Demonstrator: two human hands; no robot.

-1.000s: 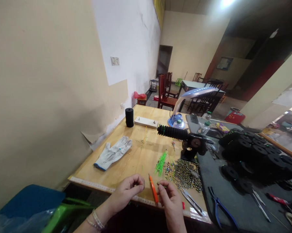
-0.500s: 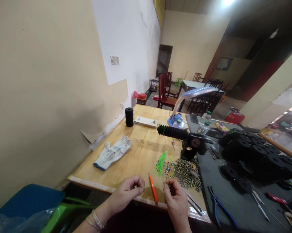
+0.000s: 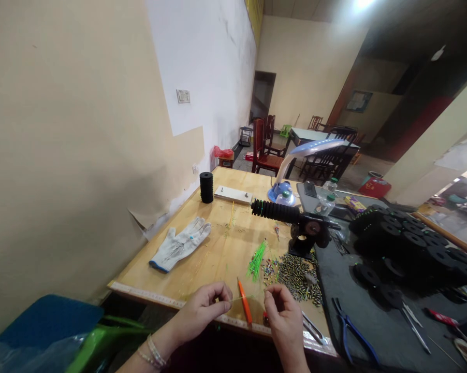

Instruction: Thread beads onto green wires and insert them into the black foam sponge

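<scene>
Head view: the left hand (image 3: 208, 305) pinches a thin yellowish strand (image 3: 236, 299) between thumb and forefinger; the right hand (image 3: 283, 313) has thumb and forefinger pinched together at the strand's other end; the strand, faint against the wood, spans the gap from one grip to the other, just above the near edge of the worktop (image 3: 214, 259); an orange tool (image 3: 245, 304) lies beneath it, between the hands; green strands (image 3: 257, 261) lie beyond, with a heap of small dark pieces (image 3: 295, 274) beside them.
</scene>
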